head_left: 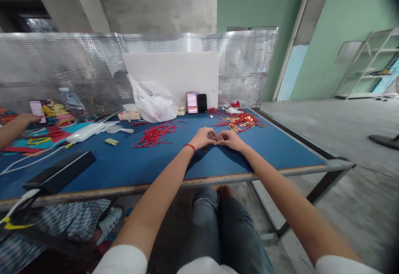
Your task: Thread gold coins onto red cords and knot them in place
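Note:
My left hand [204, 137] and my right hand [231, 140] meet fingertip to fingertip over the near part of the blue table [149, 166]. Both are closed in a pinch around a small brown-gold, coin-like piece [213, 135], mostly hidden by the fingers. Another small brownish piece [205, 149] lies on the tabletop just below my left hand. Beyond my right hand is a pile of gold coin-like discs [241, 121] tangled with red cord. A loose bundle of red cord [156, 134] rests to the left of my hands.
Two phones [196, 103] lean against a white board [174, 70] at the back, beside a white plastic bag [155, 102]. On the left are a black power box [60, 172], cables and a small yellow-green packet [111, 141]. A co-worker's hand [28, 118] touches a phone at far left.

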A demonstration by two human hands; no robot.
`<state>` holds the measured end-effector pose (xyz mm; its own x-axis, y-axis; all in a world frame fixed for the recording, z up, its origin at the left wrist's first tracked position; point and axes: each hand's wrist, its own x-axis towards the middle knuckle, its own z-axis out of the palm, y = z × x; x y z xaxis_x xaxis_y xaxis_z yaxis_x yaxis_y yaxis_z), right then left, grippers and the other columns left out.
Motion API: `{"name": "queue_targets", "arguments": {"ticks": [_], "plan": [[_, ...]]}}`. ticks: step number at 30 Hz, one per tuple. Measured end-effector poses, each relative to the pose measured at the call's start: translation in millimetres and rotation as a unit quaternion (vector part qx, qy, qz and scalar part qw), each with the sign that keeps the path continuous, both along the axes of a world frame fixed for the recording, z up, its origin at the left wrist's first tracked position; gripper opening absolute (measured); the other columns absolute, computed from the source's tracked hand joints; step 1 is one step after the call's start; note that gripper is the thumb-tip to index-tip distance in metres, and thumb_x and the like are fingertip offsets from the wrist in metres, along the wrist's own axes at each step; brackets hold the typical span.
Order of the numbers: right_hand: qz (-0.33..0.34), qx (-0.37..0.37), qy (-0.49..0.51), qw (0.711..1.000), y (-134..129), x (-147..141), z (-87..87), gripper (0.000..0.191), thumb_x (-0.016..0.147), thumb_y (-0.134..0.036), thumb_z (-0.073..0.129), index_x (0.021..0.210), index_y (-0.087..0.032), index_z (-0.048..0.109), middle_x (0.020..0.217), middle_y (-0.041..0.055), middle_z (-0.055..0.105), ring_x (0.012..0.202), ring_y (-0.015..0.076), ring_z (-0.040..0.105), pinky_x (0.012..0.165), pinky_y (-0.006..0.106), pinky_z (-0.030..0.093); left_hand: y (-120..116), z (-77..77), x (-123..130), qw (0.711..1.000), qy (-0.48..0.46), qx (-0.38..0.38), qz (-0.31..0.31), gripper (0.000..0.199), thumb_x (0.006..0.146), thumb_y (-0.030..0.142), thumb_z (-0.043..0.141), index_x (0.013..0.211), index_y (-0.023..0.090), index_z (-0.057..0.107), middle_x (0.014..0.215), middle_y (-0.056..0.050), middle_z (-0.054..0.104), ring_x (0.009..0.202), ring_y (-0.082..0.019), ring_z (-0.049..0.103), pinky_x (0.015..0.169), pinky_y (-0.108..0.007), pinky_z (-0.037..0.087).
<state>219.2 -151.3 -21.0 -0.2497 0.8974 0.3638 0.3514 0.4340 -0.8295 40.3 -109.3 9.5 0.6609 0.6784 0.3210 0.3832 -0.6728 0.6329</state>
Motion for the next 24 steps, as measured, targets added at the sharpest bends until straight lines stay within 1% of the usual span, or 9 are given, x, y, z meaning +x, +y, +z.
{"name": "queue_targets", "arguments": {"ticks": [4, 7, 10, 13, 15, 18, 21, 24], "plan": [[-0.016, 0.031, -0.068, 0.997, 3.8, 2.2, -1.8, 0.020, 0.066, -0.028, 0.065, 0.080, -0.013, 0.065, 0.065, 0.0010, 0.063, 0.061, 0.0134, 0.055, 0.060, 0.025, 0.042, 0.7, 0.4, 1.2, 1.000, 0.008, -0.018, 0.018, 0.035, 0.049, 0.014, 0.080, 0.080, 0.011, 0.064, 0.067, 0.000, 0.062, 0.060, -0.012, 0.058, 0.056, -0.021, 0.045], [-0.030, 0.066, -0.124, 0.990, 4.3, 2.1, -0.4, 0.019, 0.069, -0.028, 0.064, 0.078, -0.012, 0.067, 0.065, 0.0012, 0.062, 0.061, 0.0127, 0.052, 0.059, 0.024, 0.039, -0.4, 1.2, 0.7, 0.999, -0.003, -0.030, 0.019, 0.038, 0.049, 0.008, 0.077, 0.083, 0.011, 0.064, 0.070, 0.001, 0.062, 0.060, -0.011, 0.059, 0.056, -0.021, 0.046], [-0.033, 0.075, -0.148, 0.986, 3.1, 1.2, 1.8, 0.017, 0.070, -0.026, 0.063, 0.078, -0.012, 0.068, 0.065, 0.0013, 0.062, 0.061, 0.0124, 0.052, 0.060, 0.024, 0.039, -1.1, 2.8, -1.3, 1.000, -0.006, -0.012, 0.019, 0.038, 0.049, 0.007, 0.076, 0.085, 0.011, 0.064, 0.072, 0.000, 0.063, 0.060, -0.011, 0.059, 0.058, -0.022, 0.047], [-0.033, 0.075, -0.148, 0.985, 1.1, -0.2, 3.6, 0.015, 0.070, -0.023, 0.062, 0.078, -0.012, 0.068, 0.065, 0.0013, 0.062, 0.061, 0.0122, 0.052, 0.060, 0.023, 0.038, -0.7, 3.8, -3.4, 1.000, 0.002, 0.006, 0.016, 0.037, 0.051, 0.011, 0.078, 0.085, 0.011, 0.064, 0.073, -0.002, 0.066, 0.063, -0.013, 0.061, 0.062, -0.024, 0.049], [-0.038, 0.074, -0.138, 0.987, -0.1, -1.1, 4.2, 0.014, 0.069, -0.022, 0.062, 0.077, -0.012, 0.067, 0.065, 0.0010, 0.062, 0.060, 0.0120, 0.052, 0.059, 0.023, 0.038, -0.6, 3.6, -4.0, 1.000, 0.006, -0.011, 0.004, 0.032, 0.053, 0.012, 0.077, 0.083, 0.011, 0.065, 0.071, -0.003, 0.067, 0.066, -0.015, 0.063, 0.064, -0.025, 0.050], [-0.043, 0.064, -0.106, 0.991, -0.7, -1.8, 3.5, 0.014, 0.067, -0.023, 0.063, 0.076, -0.013, 0.065, 0.065, 0.0002, 0.062, 0.059, 0.0118, 0.052, 0.057, 0.022, 0.039, -1.2, 2.7, -3.8, 0.999, 0.004, -0.043, -0.009, 0.024, 0.057, 0.010, 0.073, 0.079, 0.011, 0.065, 0.069, -0.004, 0.069, 0.068, -0.016, 0.066, 0.065, -0.025, 0.051], [-0.039, 0.051, -0.081, 0.995, 0.1, -1.5, 2.0, 0.014, 0.065, -0.024, 0.064, 0.075, -0.014, 0.063, 0.064, 0.0000, 0.063, 0.058, 0.0117, 0.053, 0.056, 0.022, 0.040, -1.9, 2.0, -3.1, 0.999, -0.004, -0.049, -0.008, 0.023, 0.056, 0.008, 0.073, 0.078, 0.011, 0.065, 0.069, -0.005, 0.070, 0.067, -0.016, 0.066, 0.064, -0.024, 0.051], [-0.043, 0.047, -0.081, 0.995, 0.5, -0.8, 1.5, 0.016, 0.063, -0.024, 0.066, 0.074, -0.014, 0.064, 0.066, 0.0005, 0.063, 0.059, 0.0119, 0.053, 0.057, 0.023, 0.041, -1.7, 1.1, -2.3, 0.999, -0.008, -0.051, -0.011, 0.025, 0.055, 0.009, 0.075, 0.078, 0.011, 0.065, 0.071, -0.005, 0.071, 0.067, -0.015, 0.066, 0.063, -0.023, 0.051]]}}
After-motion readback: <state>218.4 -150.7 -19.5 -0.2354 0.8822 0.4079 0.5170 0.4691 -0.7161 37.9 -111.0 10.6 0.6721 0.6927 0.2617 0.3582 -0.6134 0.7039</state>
